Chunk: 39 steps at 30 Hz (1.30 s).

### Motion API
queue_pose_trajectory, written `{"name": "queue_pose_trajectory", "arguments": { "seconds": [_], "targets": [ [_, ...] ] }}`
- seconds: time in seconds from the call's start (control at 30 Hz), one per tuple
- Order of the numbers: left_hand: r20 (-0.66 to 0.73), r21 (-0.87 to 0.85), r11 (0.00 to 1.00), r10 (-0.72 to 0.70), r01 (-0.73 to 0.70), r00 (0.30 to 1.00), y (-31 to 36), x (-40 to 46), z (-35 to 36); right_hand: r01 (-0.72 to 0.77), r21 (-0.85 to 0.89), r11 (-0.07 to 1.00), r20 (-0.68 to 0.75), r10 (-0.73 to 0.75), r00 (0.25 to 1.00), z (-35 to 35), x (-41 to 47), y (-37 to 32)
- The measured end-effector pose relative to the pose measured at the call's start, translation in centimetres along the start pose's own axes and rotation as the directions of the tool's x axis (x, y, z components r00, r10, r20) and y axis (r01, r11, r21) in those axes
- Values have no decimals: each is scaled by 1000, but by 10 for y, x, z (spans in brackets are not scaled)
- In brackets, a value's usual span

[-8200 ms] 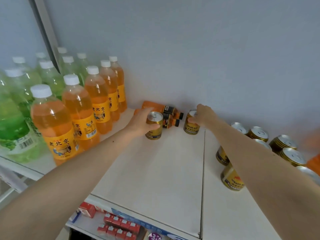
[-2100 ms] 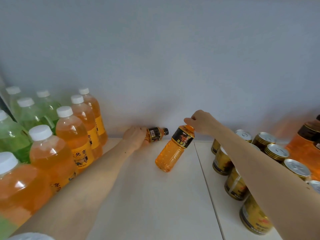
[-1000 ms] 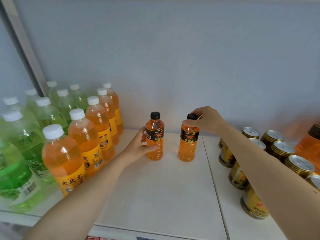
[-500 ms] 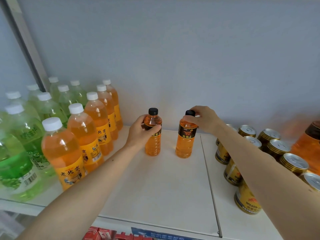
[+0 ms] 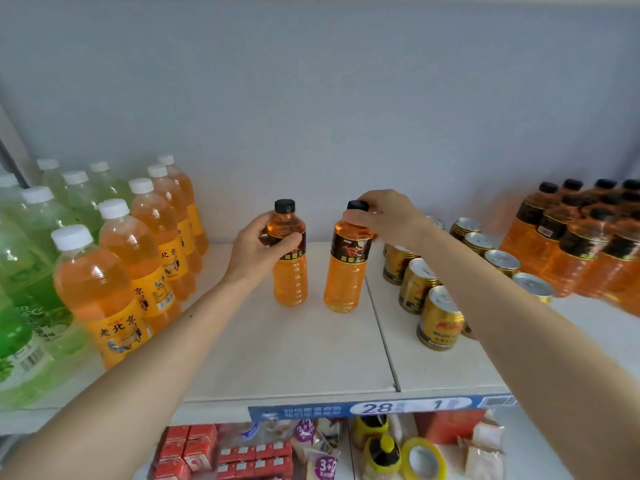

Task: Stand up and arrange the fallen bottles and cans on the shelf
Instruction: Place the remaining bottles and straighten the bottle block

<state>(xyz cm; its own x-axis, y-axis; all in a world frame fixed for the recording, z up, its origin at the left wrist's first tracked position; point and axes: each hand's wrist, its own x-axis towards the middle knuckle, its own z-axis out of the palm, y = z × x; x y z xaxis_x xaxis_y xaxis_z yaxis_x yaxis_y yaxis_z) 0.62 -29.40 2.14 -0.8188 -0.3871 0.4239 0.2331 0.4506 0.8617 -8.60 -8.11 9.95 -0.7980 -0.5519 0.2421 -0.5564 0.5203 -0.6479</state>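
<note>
Head view, shelf [image 5: 294, 358]: we see its white board across the frame's middle.
Left-side stock: we count rows of white-capped orange bottles [image 5: 138, 251] and green bottles [image 5: 31, 271], all upright.
Right-side stock: gold cans [image 5: 438, 320] stand before dark-capped orange bottles [image 5: 585, 251].
Left hand [image 5: 258, 251]: our fingers wrap the left energy bottle [image 5: 290, 271], upright at centre.
Right hand [image 5: 389, 216]: our fingertips pinch the cap of the right energy bottle [image 5: 346, 275], upright just beside it.
</note>
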Motion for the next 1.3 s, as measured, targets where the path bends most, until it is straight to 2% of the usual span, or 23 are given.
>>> {"name": "queue_pose_trajectory", "arguments": {
  "seconds": [0.2,0.4,0.8,1.07,1.3],
  "targets": [
    [144,-114,993,38,-21,989,37,-39,12,-95,12,995,-28,96,995,-30,-71,-9],
    [261,-169,984,99,-55,960,78,-67,56,-150,-18,989,-52,148,988,-70,-132,6],
    [362,-247,966,171,-82,916,160,-93,230,-270,-189,944,-182,237,954,-208,-224,113],
    [388,-236,970,147,-56,910,200,-92,359,-303,-261,917,-257,237,937,-292,-232,204],
    [439,-149,983,162,-107,884,192,-67,415,-271,-336,902,-233,199,952,-308,-198,271]
  ]
}}
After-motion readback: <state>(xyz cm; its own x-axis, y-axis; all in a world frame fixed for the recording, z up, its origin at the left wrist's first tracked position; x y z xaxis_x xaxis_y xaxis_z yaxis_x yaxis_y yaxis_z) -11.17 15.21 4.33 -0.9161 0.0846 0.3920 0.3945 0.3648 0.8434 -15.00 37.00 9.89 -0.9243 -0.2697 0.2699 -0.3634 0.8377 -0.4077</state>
